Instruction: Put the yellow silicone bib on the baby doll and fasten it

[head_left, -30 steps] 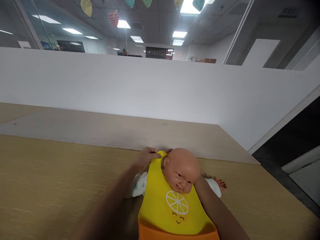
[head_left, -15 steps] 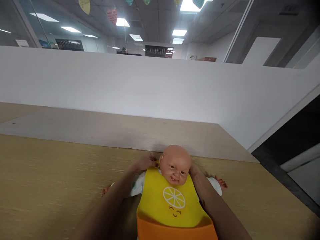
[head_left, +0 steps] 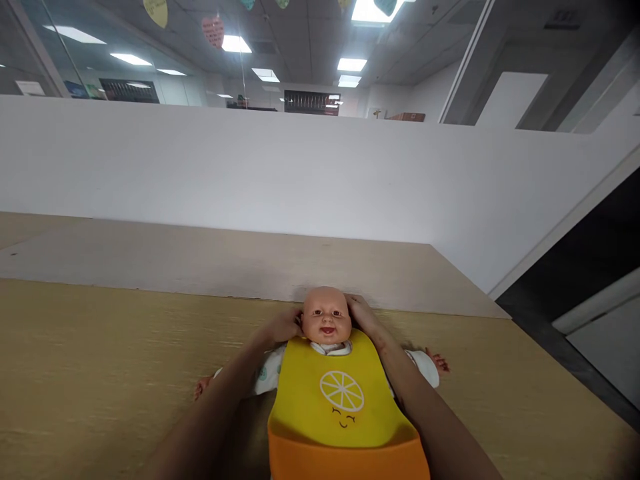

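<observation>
A baby doll [head_left: 327, 313] in white patterned clothes lies face up, its head upright and facing me. Over its chest is a yellow silicone bib [head_left: 320, 417] with a white citrus slice, a smiling face and an orange pocket [head_left: 350, 463]. My left hand [head_left: 286, 327] is at the side of the doll's neck, with its fingertips hidden behind the head. On the other side, my right hand [head_left: 361, 313] reaches behind the doll's head, and its fingers are mostly out of sight. What either hand grips there cannot be seen.
The doll lies on a wooden surface [head_left: 100, 347], with a paler raised board [head_left: 200, 257] behind it. Beyond stands a white wall [head_left: 250, 167] topped by glass with paper notes. A dark floor area [head_left: 575, 267] shows at the right.
The doll's head has turned from a tilt to upright and shifted left. My right hand has moved up and left behind the head. The white collar now shows, and the camera view has shifted slightly.
</observation>
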`<state>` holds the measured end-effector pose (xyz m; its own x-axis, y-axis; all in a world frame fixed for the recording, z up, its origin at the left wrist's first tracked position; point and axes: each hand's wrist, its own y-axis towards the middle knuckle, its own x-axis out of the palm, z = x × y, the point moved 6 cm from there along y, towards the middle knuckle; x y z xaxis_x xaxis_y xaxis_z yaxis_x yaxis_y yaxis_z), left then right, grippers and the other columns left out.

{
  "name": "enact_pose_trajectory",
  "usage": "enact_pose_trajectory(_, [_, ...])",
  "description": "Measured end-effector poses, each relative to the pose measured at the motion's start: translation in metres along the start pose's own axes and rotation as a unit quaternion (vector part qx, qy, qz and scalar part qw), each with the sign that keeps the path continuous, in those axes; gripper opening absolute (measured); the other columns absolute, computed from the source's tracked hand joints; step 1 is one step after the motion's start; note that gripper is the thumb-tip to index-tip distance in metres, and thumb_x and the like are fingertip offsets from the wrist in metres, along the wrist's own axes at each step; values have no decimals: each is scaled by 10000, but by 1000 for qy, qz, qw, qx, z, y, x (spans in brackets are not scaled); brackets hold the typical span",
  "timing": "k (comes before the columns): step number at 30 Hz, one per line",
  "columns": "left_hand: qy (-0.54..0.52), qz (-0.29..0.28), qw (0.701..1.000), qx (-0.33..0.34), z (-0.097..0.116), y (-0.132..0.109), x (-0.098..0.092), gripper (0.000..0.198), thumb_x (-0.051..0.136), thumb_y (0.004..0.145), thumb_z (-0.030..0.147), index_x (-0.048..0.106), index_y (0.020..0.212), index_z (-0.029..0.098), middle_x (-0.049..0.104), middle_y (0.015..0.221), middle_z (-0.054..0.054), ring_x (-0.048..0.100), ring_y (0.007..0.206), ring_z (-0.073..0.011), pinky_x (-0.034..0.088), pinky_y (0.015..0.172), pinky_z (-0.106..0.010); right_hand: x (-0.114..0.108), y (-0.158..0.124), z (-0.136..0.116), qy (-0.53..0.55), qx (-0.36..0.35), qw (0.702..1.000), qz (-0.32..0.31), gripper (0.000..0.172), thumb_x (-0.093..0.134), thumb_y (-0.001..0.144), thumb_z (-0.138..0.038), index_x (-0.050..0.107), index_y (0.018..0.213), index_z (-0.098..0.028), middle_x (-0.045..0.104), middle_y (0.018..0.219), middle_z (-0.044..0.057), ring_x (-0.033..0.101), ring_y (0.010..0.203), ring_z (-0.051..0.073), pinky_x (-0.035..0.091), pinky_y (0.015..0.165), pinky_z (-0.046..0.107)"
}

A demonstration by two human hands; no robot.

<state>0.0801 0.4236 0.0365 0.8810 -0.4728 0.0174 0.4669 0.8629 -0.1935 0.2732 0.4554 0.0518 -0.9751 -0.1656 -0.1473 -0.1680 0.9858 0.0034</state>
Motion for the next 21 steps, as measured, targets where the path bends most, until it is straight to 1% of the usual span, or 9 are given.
enact_pose_trajectory(2, [34, 6, 999, 1, 0, 0, 0, 337, 699, 462, 38, 727, 776, 156, 725, 783, -47, 607, 907, -284, 450, 789, -341, -4, 2, 3, -43, -5, 999, 11, 287, 532, 699, -421, 579, 664, -139, 595, 716, 37, 456, 723, 164, 412, 667, 268])
enact_pose_trajectory(5, [81, -1, 997, 8, 5, -3, 1, 411, 704, 492, 91, 737, 900, 132, 741, 900, -74, 612, 935, -294, 455, 807, -351, -6, 4, 10, -55, -4, 998, 15, 316, 495, 715, -450, 557, 658, -146, 577, 687, 28, 433, 683, 155, 390, 638, 264])
enact_pose_trajectory(7, [132, -9, 991, 24, 10, -6, 3, 399, 680, 548, 150, 733, 942, 116, 737, 981, -93, 606, 978, -304, 455, 828, -355, -5, 5, 15, -61, -2, 998, 14, 327, 476, 731, -455, 550, 654, -146, 568, 669, 19, 429, 660, 148, 383, 634, 260])
enact_pose_trajectory(10, [243, 9, 969, 50, 22, -12, 0, 278, 577, 676, 239, 725, 879, 120, 735, 987, -91, 602, 1000, -298, 448, 838, -348, -5, 4, 20, -76, 4, 997, 22, 345, 466, 749, -459, 551, 637, -144, 562, 651, 13, 436, 636, 140, 378, 626, 253])
enact_pose_trajectory(12, [304, 21, 952, 44, 30, -18, -3, 246, 509, 740, 280, 704, 793, 139, 733, 878, -70, 621, 916, -271, 448, 782, -328, -9, 1, 18, -88, 10, 995, 35, 351, 469, 754, -463, 553, 633, -145, 558, 640, 13, 442, 614, 135, 365, 595, 245])
enact_pose_trajectory(14, [337, 41, 940, 33, 42, -25, -10, 250, 466, 768, 298, 665, 736, 151, 702, 752, -48, 622, 774, -229, 437, 687, -296, -16, -4, 11, -98, 19, 994, 49, 340, 482, 755, -459, 568, 661, -144, 562, 634, 18, 460, 591, 134, 352, 560, 238])
enact_pose_trajectory(18, [367, 168, 914, 45, 74, -55, -29, 217, 451, 787, 313, 604, 751, 164, 662, 707, -35, 584, 636, -165, 391, 573, -245, -36, -27, -26, -108, 15, 990, 92, 316, 503, 771, -443, 604, 811, -146, 636, 790, 48, 556, 652, 143, 391, 577, 230])
enact_pose_trajectory(19, [371, 185, 909, 48, 79, -66, -30, 225, 452, 803, 337, 595, 757, 169, 662, 706, -33, 579, 622, -157, 381, 558, -238, -40, -37, -38, -114, 2, 988, 100, 318, 506, 778, -444, 607, 842, -149, 648, 830, 54, 571, 673, 144, 401, 591, 230])
enact_pose_trajectory(21, [367, 175, 913, 42, 80, -90, -25, 281, 445, 839, 411, 587, 770, 179, 654, 674, -22, 562, 580, -147, 360, 528, -232, -43, -62, -57, -139, -22, 985, 102, 323, 501, 799, -455, 607, 863, -157, 654, 835, 53, 578, 684, 146, 409, 602, 234])
